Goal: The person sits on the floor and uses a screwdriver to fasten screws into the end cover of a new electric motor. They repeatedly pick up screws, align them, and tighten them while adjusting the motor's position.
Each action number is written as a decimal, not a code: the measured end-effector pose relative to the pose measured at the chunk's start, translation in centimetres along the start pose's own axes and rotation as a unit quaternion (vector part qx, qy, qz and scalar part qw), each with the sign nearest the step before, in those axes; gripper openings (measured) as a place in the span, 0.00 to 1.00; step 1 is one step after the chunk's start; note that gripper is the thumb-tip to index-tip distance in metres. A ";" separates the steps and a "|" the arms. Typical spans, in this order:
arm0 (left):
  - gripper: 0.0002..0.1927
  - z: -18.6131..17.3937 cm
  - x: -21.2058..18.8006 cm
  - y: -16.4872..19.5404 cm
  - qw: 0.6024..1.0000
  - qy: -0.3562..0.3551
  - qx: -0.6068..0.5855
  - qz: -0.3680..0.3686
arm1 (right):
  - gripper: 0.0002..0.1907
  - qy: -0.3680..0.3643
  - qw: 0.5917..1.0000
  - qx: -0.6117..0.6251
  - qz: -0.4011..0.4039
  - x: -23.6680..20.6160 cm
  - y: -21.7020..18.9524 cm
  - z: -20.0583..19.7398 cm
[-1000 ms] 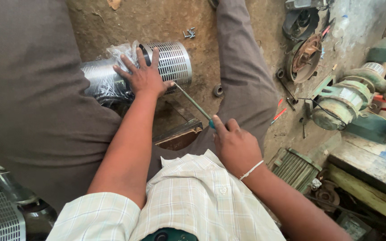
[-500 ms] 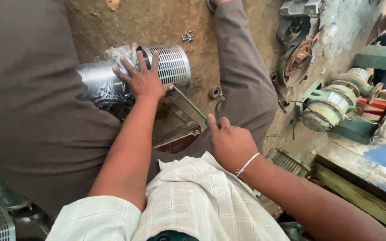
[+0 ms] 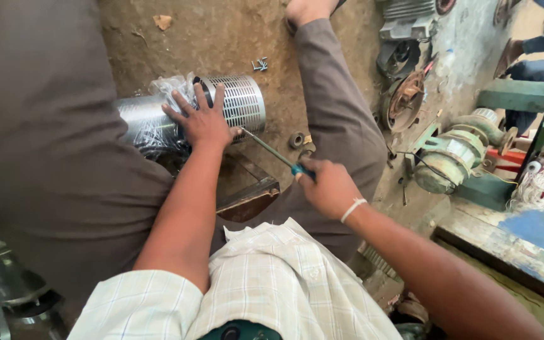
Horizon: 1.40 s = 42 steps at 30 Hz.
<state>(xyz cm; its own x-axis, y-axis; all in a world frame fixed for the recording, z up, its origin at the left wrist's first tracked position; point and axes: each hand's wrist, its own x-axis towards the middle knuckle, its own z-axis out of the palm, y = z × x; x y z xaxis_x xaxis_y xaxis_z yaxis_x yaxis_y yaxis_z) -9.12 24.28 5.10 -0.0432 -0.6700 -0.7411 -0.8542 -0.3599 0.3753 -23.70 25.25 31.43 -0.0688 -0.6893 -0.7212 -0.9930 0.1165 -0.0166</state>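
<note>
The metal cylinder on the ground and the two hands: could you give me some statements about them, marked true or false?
1. The left hand lies spread on the perforated metal cylinder. True.
2. The right hand holds a hammer. False: it grips a screwdriver.
3. The screwdriver's tip points toward the cylinder. True.
4. The cylinder stands upright. False: it lies on its side on the dirt floor.
5. The right wrist bears a white band. True.
</note>
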 end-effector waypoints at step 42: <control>0.13 1.8 -8.4 7.4 0.799 0.081 -0.335 0.492 | 0.24 -0.073 0.917 -0.360 -0.158 -2.3 -1.1 -0.6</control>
<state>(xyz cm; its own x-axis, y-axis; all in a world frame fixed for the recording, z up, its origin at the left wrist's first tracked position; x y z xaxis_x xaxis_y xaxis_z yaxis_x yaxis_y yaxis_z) -16.00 28.42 13.08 -0.4098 -0.8983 0.1584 0.0246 0.1627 0.9864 -22.51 26.30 33.56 0.1940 -0.4988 -0.8447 -0.7712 -0.6097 0.1829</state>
